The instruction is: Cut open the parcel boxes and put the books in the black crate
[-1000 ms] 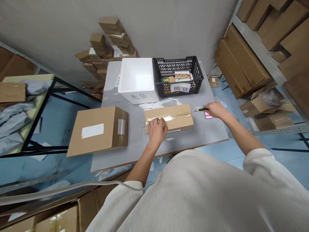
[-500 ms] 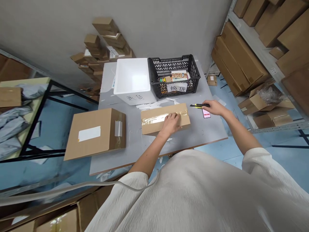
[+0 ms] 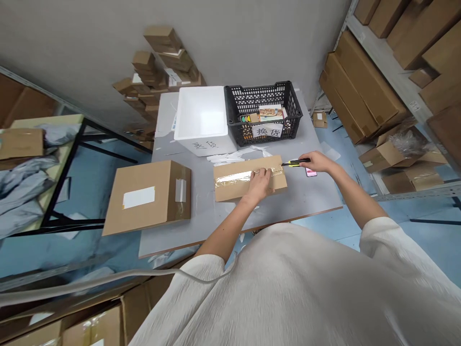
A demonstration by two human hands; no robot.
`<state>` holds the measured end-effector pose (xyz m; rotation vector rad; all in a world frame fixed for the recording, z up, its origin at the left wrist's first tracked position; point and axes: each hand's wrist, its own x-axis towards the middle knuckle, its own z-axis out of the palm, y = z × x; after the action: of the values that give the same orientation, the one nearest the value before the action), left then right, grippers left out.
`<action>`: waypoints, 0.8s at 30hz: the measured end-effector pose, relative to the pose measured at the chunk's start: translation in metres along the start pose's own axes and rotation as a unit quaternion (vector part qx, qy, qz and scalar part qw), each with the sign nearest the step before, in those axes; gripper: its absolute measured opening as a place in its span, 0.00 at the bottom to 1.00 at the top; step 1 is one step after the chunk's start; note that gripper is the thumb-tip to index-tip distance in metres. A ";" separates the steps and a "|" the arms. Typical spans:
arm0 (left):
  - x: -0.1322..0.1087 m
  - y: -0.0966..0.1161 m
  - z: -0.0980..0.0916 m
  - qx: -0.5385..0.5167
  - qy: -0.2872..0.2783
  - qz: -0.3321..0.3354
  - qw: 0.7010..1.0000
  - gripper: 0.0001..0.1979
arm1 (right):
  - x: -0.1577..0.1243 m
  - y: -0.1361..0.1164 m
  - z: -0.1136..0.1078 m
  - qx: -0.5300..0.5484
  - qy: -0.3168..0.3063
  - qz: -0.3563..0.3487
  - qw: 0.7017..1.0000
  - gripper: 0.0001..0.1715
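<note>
Although steel shelving [image 3: 383, 67] stacked with cardboard cartons fills the right of the scene, the work sits on a grey desk [image 3: 201, 226] in the middle. At the far edge of the desk stand a white foam box [image 3: 205, 144] and, just to its right, a black plastic crate [image 3: 257, 85] with a card reading 换货 [image 3: 266, 130] on its near wall. A larger sealed carton [image 3: 146, 197] lies at the left of the desk, well apart from the work.

Near the desk's centre, just in front of the crate, lies a taped cardboard box [image 3: 232, 191]. It is plain brown and rests flat, with its long axis running left to right and its right end turned slightly to the far side. Clear packing tape [image 3: 234, 179] runs lengthwise along its top.

The left hand [image 3: 258, 186] lies on top of the box, fingers spread and pressing over the tape. The right hand [image 3: 319, 162] is closed around a yellow and black utility knife [image 3: 296, 163], which points left with its tip at the box's right end; whether the tip touches the tape cannot be told. Just beside that hand lies a pink phone [image 3: 311, 172].
</note>
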<state>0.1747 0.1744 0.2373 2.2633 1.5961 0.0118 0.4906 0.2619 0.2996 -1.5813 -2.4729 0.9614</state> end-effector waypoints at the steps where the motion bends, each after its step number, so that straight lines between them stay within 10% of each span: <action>1: 0.000 0.000 0.001 -0.001 0.000 0.000 1.000 0.42 | 0.002 0.001 0.002 -0.009 -0.006 0.003 1.000 0.21; 14: -0.001 0.003 0.001 -0.001 -0.004 -0.009 1.000 0.42 | 0.032 0.016 0.015 -0.048 -0.061 0.012 0.997 0.21; 24: -0.001 0.002 -0.001 -0.007 -0.004 -0.016 1.000 0.41 | 0.015 0.031 0.029 0.175 -0.167 0.039 0.970 0.33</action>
<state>0.1758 0.1731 0.2391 2.2230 1.6237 0.0057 0.4978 0.2695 0.2553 -1.5075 -2.2624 1.6923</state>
